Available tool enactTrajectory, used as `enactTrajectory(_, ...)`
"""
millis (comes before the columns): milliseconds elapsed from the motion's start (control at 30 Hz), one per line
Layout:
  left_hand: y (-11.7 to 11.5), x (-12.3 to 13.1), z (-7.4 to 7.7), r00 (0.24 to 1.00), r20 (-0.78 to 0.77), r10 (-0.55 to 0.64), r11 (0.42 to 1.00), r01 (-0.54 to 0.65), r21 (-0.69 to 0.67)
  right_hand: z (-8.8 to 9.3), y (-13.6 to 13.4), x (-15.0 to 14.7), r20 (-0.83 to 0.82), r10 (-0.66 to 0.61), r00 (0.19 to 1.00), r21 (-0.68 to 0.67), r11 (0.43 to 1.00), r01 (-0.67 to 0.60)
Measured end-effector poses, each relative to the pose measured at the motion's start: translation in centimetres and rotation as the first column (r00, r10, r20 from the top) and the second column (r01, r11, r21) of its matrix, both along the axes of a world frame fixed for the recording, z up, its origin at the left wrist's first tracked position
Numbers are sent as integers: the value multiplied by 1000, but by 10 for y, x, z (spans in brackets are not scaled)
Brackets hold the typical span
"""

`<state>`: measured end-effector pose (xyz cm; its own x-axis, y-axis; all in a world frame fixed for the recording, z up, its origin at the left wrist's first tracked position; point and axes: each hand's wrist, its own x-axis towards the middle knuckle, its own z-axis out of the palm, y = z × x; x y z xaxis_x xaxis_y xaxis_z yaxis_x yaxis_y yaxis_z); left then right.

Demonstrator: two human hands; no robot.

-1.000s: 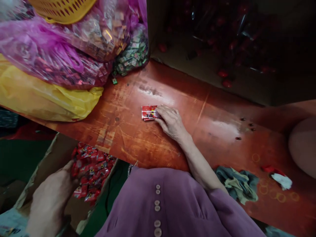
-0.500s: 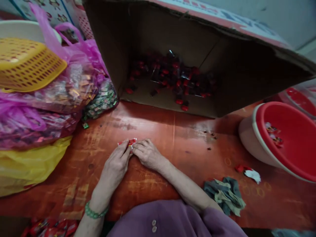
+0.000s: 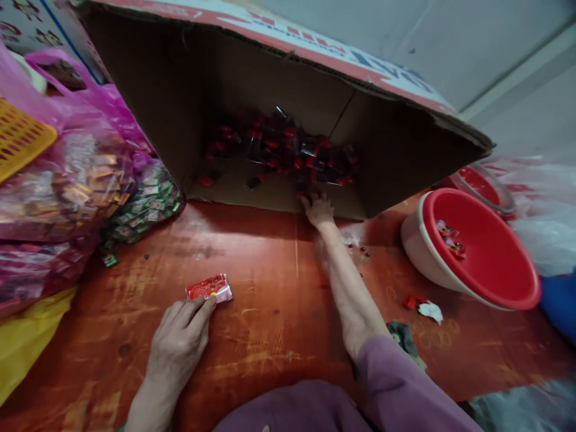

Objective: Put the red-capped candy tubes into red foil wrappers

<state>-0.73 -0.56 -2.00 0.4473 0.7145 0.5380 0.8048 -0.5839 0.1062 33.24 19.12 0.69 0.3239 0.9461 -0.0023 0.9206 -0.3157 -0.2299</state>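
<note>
A worn orange-red wooden tabletop (image 3: 270, 336), scuffed pale in patches and glossy where it catches the light, fills the lower part of the view. The left hand (image 3: 177, 342) lies palm down on it with the fingers loosely curled, their tips touching the near edge of a small stack of red sachets (image 3: 209, 288) that lies flat on the wood; the fingers press rather than grasp. The right hand (image 3: 318, 209) is stretched far forward to the mouth of a big cardboard box (image 3: 396, 144) lying on its side at the back of the table, fingers spread and reaching into the near edge of a heap of small red-and-dark packets (image 3: 288, 150) inside; whether it holds one I cannot tell. At the left, pink plastic bags (image 3: 67, 174) stuffed with wrapped sweets are piled against a yellow bag (image 3: 22, 342), with a yellow perforated basket (image 3: 18, 141) on top. At the right a red basin (image 3: 486, 252) rests tilted on the table with a few packets in it, and a crumpled scrap of red and white wrapper (image 3: 423, 307) lies just in front of it. Behind the box rises a plain grey wall (image 3: 472, 48).
</note>
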Motion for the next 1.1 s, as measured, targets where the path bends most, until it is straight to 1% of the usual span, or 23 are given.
enactTrajectory(100, 0, 2, -2, 1000, -16, 16, 1000, -16, 6, -13, -15, -9, 21, 55, 998, 18, 998, -56)
enactTrajectory(200, -1, 3, -5, 999, -47, 16, 1000, -16, -8, -17, -39, -23, 48, 156, 987, 29, 987, -158)
enactTrajectory(267, -1, 3, -6, 999, -30, 12, 1000, -12, 3, -12, -51, -28, 58, 272, 960, -2, 962, -273)
enactTrajectory(333, -1, 4, -6, 1000, 14, 25, 999, -25, 35, -4, -57, -29, 48, 377, 925, -52, 926, -374)
enactTrajectory(433, 1, 5, -3, 994, 109, 29, 999, -33, 37, 8, -61, -28, 39, 444, 895, -101, 893, -438)
enactTrajectory(533, 3, 4, -2, 986, 166, 24, 1000, -21, -22, 14, -64, -31, 63, 465, 883, -116, 882, -457)
enactTrajectory(633, 4, 3, -3, 983, 182, 21, 998, -9, -67, 15, -71, -36, 102, 474, 875, -117, 879, -463)
enactTrajectory(733, 6, 1, -3, 976, 218, 6, 993, 20, -117, 11, -79, -42, 114, 466, 877, -100, 884, -457)
enactTrajectory(867, 7, -1, 0, 965, 263, -2, 987, 44, -153, 0, -90, -47, 63, 403, 913, -40, 915, -401)
enactTrajectory(933, 7, 0, 2, 966, 259, 17, 991, 18, -132, -7, -95, -48, 32, 393, 919, 21, 919, -393)
enactTrajectory(1000, 6, 2, 3, 974, 214, 67, 994, -46, -102, -14, -100, -48, -21, 410, 912, 74, 910, -408)
enactTrajectory(1067, 4, 4, 3, 981, 159, 112, 992, -99, -82, -20, -106, -49, -111, 431, 896, 123, 900, -418)
enactTrajectory(1100, 3, 5, 4, 983, 143, 119, 990, -107, -91, -22, -109, -50, -174, 434, 884, 158, 898, -410)
